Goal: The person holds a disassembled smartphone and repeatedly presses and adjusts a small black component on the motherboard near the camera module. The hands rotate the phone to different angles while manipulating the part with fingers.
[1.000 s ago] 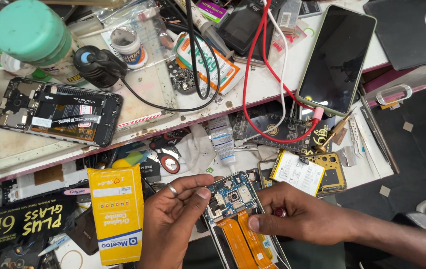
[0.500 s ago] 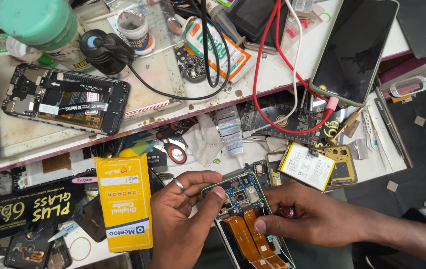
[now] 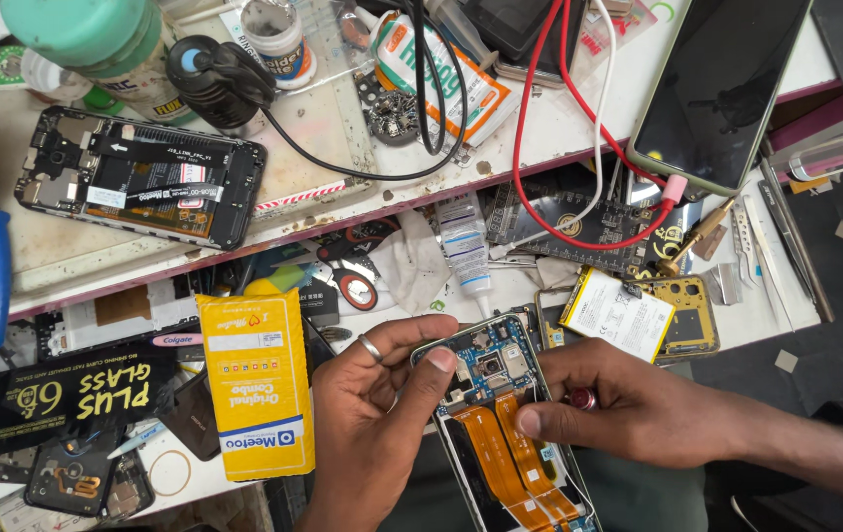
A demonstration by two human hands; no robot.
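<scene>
- Head view: the left hand [image 3: 372,424] and right hand [image 3: 618,409] both grip an opened phone [image 3: 500,414] with orange flex cables, low at the cluttered counter [image 3: 342,128].
- A yellow box [image 3: 254,394] lies just left; a dark-screened phone [image 3: 717,89] rests upper right.

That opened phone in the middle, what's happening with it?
A person is working on an opened phone with its back off, circuit board and orange ribbon cables showing. The left hand steadies its top edge; the right hand presses a fingertip beside the cables. A yellow box and a loose battery lie nearby.
</scene>
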